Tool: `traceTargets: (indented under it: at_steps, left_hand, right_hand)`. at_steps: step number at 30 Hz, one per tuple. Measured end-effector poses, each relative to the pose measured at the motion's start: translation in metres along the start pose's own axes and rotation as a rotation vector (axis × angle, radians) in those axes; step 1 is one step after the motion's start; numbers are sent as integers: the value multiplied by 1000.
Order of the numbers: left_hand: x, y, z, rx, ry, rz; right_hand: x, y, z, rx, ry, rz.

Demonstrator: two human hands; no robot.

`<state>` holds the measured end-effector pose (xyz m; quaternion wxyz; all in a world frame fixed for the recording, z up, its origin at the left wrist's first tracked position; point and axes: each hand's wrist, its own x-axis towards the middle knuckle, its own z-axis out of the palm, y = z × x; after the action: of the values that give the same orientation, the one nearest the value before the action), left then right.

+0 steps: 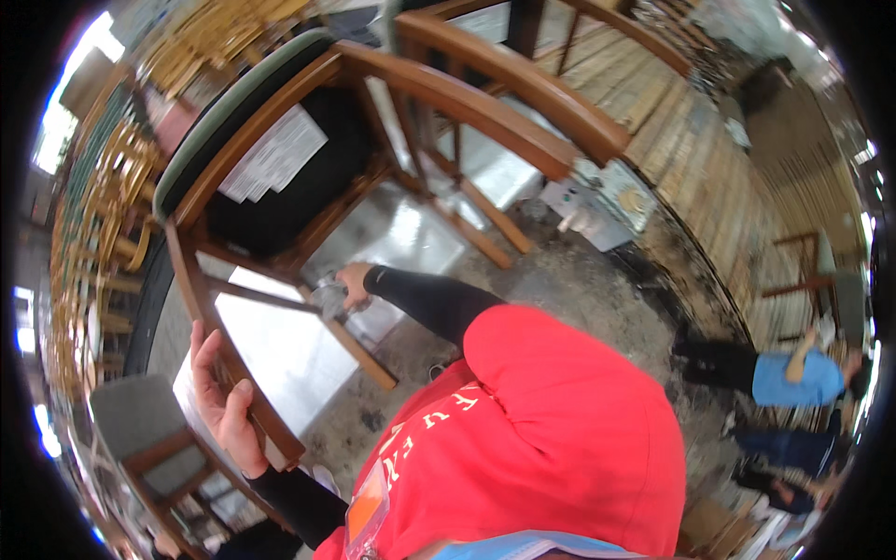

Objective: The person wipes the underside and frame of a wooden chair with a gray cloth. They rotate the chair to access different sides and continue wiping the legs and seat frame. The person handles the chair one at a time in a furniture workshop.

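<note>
A wooden chair (191, 280) with a brown frame and dark seat underside is tipped over in front of me, its legs pointing toward me. A white printed sheet (275, 156) is fixed to that dark underside. My left hand (229, 415) lies along the near left leg, fingers stretched and thumb apart, touching the wood without wrapping round it. Lower in the frame, my right hand (355, 285) is closed on a crumpled greyish-white wad (329, 299), perhaps cloth or plastic, pressed at a rail of the chair. Blur hides its exact kind.
A second wooden chair (523, 79) stands close on the right, a grey-padded one (140, 425) at lower left. A small grey control box (588, 215) is beside a wooden slatted platform (691, 149). Stacked wooden frames (117, 215) line the left. A person in blue (798, 378) is at right.
</note>
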<state>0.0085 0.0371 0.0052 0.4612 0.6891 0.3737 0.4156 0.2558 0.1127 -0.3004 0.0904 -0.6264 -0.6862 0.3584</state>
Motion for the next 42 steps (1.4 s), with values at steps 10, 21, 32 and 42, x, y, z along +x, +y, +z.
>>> traceTargets:
  at_steps: [10,21,32,42]
  left_hand:
    - [-68,-143,11,-322,327,-338]
    - [-51,-10,340,-844,-762,-184]
    - [38,45,487,-1340,-273,-345]
    - [36,73,573,-1209,-128,-420]
  right_hand:
    - [-357,168,123,155,133,583]
    - [-596,299,150,772,314,1228]
    - [-588,440,-95,983,723,755]
    - [-443,363,-377,1099,404,138]
